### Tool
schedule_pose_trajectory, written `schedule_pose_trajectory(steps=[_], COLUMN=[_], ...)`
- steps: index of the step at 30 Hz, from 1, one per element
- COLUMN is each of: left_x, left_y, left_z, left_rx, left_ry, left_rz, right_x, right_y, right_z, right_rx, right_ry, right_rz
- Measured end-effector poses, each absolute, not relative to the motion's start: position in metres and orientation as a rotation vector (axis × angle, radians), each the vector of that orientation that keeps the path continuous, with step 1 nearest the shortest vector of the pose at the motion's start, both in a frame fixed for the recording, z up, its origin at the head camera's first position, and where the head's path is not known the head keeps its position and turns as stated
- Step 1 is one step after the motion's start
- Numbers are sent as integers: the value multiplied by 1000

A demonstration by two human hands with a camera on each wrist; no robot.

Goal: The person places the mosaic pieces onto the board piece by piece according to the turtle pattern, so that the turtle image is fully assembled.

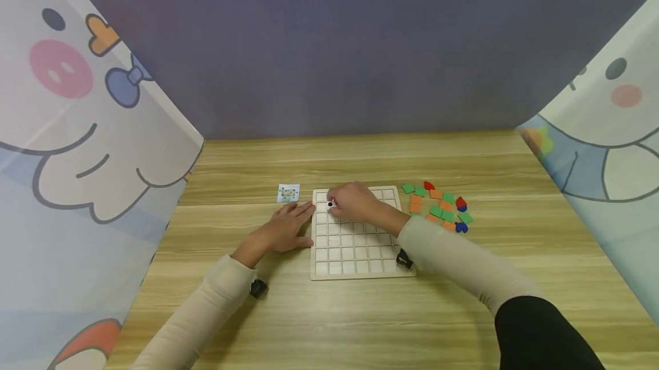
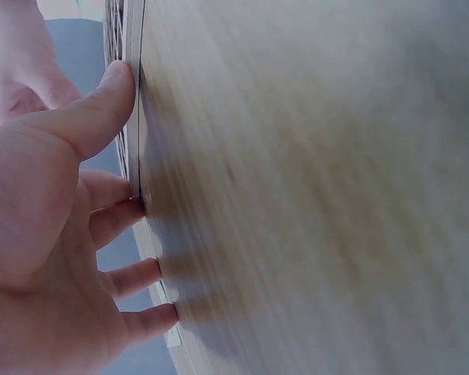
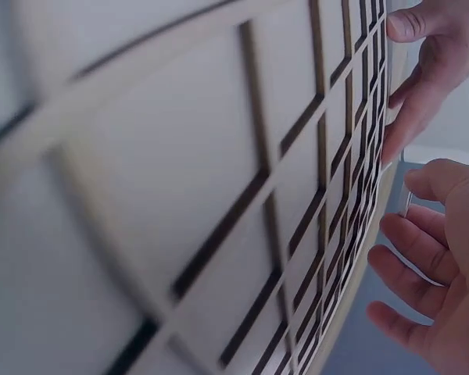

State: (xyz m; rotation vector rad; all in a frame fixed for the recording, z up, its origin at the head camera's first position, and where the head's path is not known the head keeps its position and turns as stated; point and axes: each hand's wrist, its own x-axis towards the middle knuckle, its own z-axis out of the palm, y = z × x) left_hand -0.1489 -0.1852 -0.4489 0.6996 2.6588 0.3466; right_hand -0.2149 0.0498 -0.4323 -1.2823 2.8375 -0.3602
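A pale wooden grid board (image 1: 355, 276) with square cells lies on the table. Over its upper left cells, my right hand (image 1: 356, 203) pinches a small white tile with a black dot (image 1: 331, 205). From the right wrist, the thin edge of that tile (image 3: 406, 201) shows between thumb and fingertips, and the other fingers curl loosely. My left hand (image 1: 286, 228) lies at the board's left side, fingers extended, with thumb and fingertips against the edge. In the left wrist view its fingers (image 2: 133, 279) are spread, partly on the tabletop. My right hand hides some upper cells.
Right of the board lie scattered green tiles (image 1: 408, 188), orange tiles (image 1: 436, 194), red pieces (image 1: 429, 186) and blue pieces (image 1: 461, 227). A small printed card (image 1: 288, 193) with a coloured pattern sits beyond my left hand. A grey wall (image 1: 355, 61) stands behind the table.
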Motion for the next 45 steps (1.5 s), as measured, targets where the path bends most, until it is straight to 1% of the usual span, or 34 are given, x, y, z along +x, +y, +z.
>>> schedule_pose_trajectory(steps=[9, 22, 36, 45], left_x=[-147, -148, -147, -147], left_y=[-184, -184, -183, -182], left_z=[-444, -445, -441, -442], left_rx=[716, 720, 706, 707], left_ry=[2660, 2663, 2662, 2658], left_rz=[340, 325, 331, 342], right_x=[-215, -219, -223, -223], right_y=[28, 18, 20, 25], right_z=[-436, -445, -449, -444], right_rx=[-1223, -1186, -1208, -1151], right_ry=[2818, 2843, 2837, 2771], right_rz=[-199, -104, -169, -315])
